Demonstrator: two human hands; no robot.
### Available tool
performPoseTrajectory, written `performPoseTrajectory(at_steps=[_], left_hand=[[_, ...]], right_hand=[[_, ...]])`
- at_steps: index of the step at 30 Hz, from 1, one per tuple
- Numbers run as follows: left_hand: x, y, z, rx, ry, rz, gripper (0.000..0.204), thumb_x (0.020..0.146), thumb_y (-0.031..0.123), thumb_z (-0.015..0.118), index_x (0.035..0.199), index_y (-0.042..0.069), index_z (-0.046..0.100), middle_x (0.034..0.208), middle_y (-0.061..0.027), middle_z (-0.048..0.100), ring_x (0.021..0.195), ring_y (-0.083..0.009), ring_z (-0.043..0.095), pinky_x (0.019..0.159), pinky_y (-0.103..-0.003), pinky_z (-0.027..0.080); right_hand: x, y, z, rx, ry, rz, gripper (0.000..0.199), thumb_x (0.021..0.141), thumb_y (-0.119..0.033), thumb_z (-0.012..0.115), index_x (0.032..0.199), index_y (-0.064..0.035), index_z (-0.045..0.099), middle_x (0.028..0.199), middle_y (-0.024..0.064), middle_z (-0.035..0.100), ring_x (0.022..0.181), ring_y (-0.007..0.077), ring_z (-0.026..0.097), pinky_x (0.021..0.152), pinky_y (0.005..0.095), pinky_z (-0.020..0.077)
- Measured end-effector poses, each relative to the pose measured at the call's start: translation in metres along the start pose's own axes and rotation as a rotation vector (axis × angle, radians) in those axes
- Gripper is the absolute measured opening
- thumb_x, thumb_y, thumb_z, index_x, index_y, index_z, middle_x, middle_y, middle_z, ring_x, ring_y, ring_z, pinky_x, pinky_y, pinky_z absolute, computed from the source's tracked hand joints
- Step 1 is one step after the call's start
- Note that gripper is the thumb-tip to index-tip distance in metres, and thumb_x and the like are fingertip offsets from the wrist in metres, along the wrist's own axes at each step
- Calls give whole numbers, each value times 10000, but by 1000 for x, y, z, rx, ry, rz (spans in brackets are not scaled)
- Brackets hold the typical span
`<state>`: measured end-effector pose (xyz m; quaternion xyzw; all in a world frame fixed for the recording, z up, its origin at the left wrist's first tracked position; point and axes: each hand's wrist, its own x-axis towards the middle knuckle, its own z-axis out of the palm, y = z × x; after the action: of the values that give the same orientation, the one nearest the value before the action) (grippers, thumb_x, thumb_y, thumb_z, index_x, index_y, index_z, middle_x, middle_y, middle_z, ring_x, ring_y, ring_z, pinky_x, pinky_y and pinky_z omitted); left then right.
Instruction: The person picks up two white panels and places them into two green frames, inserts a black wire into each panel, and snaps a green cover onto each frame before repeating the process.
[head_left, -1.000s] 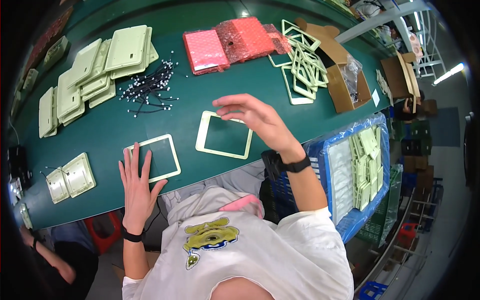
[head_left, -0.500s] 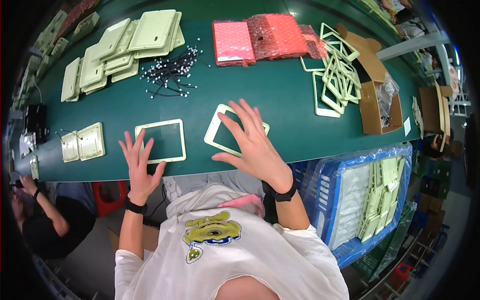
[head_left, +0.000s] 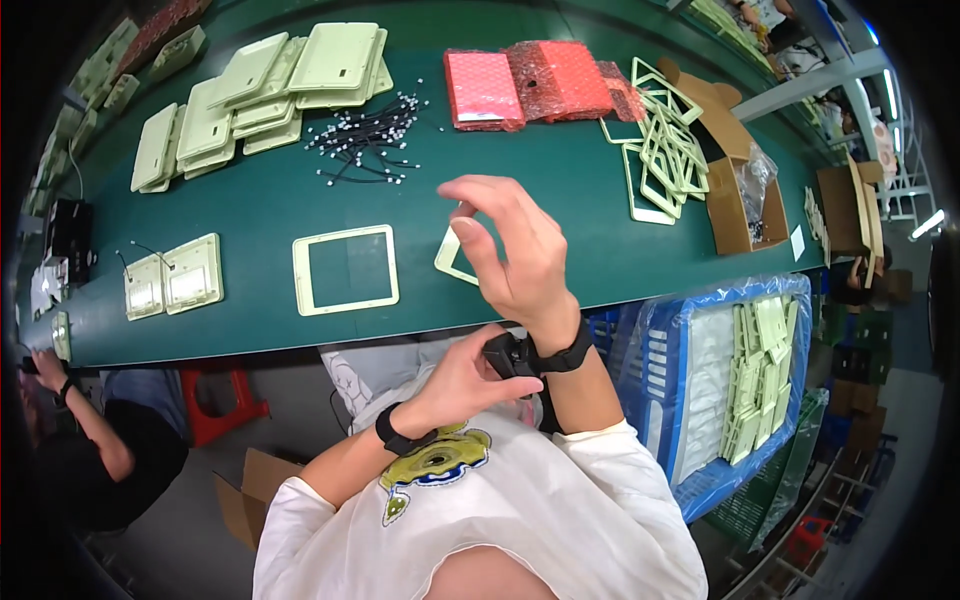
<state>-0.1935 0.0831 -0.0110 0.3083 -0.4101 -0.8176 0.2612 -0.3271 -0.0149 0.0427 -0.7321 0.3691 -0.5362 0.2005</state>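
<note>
My left hand (head_left: 465, 375) has its thumb and fingers closed round a small black box-shaped device (head_left: 508, 356) on the inner side of my right wrist, by the black wrist strap (head_left: 568, 352). My right hand (head_left: 518, 250) is raised above the table's near edge, fingers bent and thumb apart, with nothing in it. Beneath it lies a pale green rectangular frame (head_left: 448, 256), mostly hidden by the hand. A second pale green frame (head_left: 304, 274) lies flat to the left, untouched. Farther left, two joined pale green housings (head_left: 193, 273) have thin black cables attached.
Stacked pale green panels (head_left: 335, 55) and a heap of black cables (head_left: 365, 140) lie at the back left. Red bubble-wrap packs (head_left: 565, 80), piled frames (head_left: 652, 214) and a cardboard box (head_left: 728, 222) stand rightward. A plastic-lined blue crate (head_left: 655, 390) sits below. Another person's hand (head_left: 48, 370) is far left.
My left hand has left the left frame and moved right to grip the black device at my right wrist. My right hand has lifted and its fingers have curled. The view has shifted slightly.
</note>
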Motion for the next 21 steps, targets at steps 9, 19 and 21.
performPoseTrajectory(at_steps=[9, 19, 21], left_hand=[[-2, -34, 1, -125, -300, -53, 502, 910, 197, 859, 1229, -14, 534, 1027, -89, 713, 816, -138, 749, 663, -278, 611], [-40, 1, -28, 792, 121, 647, 561, 887, 248, 846, 1294, -38, 586, 1012, -148, 741, 721, -245, 742, 749, -363, 596], [-60, 22, -56, 844, 218, 678, 362, 895, 182, 822, 1160, -26, 689, 937, -137, 744, 728, -238, 737, 729, -347, 592]], right_hand=[[-27, -27, -6, 375, 225, 159, 245, 1020, -32, 628, 1255, 37, 618, 1138, 199, 726, 826, 260, 729, 777, 357, 601], [-29, 7, -10, -563, -358, 56, 475, 916, -153, 794, 1310, 1, 578, 1299, 228, 661, 1094, 371, 683, 959, 455, 552], [-40, 17, -9, -730, -465, 90, 513, 858, -156, 837, 1289, -8, 602, 1352, 217, 636, 1193, 391, 629, 1005, 468, 525]])
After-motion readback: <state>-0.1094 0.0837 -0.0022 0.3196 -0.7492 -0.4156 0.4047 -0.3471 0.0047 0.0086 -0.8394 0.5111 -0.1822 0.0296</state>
